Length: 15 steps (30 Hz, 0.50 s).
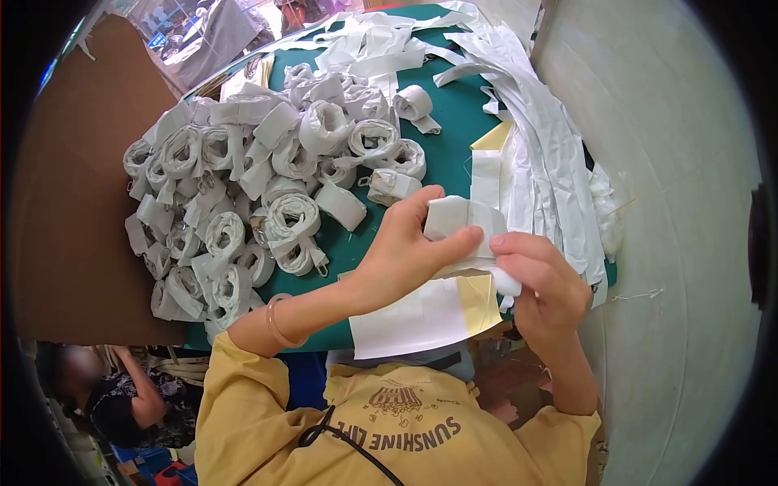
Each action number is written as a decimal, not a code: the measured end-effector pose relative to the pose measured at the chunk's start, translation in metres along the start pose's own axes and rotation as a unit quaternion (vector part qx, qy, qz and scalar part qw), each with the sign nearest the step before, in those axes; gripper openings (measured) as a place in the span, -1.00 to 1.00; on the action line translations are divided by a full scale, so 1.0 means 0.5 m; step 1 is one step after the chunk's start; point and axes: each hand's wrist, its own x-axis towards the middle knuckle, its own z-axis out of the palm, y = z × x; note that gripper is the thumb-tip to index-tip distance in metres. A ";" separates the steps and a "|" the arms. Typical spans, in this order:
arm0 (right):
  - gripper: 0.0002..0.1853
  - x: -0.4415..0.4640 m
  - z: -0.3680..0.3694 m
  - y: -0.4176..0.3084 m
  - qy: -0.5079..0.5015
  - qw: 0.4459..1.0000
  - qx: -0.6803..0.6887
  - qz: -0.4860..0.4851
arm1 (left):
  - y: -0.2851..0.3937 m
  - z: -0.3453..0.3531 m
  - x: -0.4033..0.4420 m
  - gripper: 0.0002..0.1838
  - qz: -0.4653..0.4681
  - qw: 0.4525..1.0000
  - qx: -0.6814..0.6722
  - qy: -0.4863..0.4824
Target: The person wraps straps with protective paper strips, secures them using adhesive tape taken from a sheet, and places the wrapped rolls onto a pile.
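A white strip (462,220), partly wound into a roll, is held between my two hands above the table's front edge. My left hand (417,235) grips it from the left, with the thumb pressed on its face. From the right, my right hand (539,279) pinches the strip's edge near a small rolled white end (506,282). Under the hands lies a white sheet (409,320) with a yellow piece (480,304) at its right side. My fingers hide part of the strip.
Many wound white rolls (324,128), some with metal clips, are heaped on the green table (444,158) to the left. Long loose white strips (559,174) lie along the right side by a pale wall (673,162). A brown board (81,186) stands at left; another person (134,397) sits lower left.
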 end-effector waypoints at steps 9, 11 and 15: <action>-0.91 0.012 0.011 -0.007 0.009 0.965 0.121 0.233 | 0.016 0.000 -0.018 -0.66 0.083 0.991 0.096 -0.040; -0.88 0.011 0.014 -0.007 0.007 0.945 0.170 0.278 | 0.014 -0.001 -0.018 -0.66 0.089 0.991 0.089 -0.045; -0.86 0.001 0.036 -0.009 0.031 0.946 0.172 0.272 | 0.000 -0.001 -0.023 -0.66 0.106 0.988 0.102 -0.038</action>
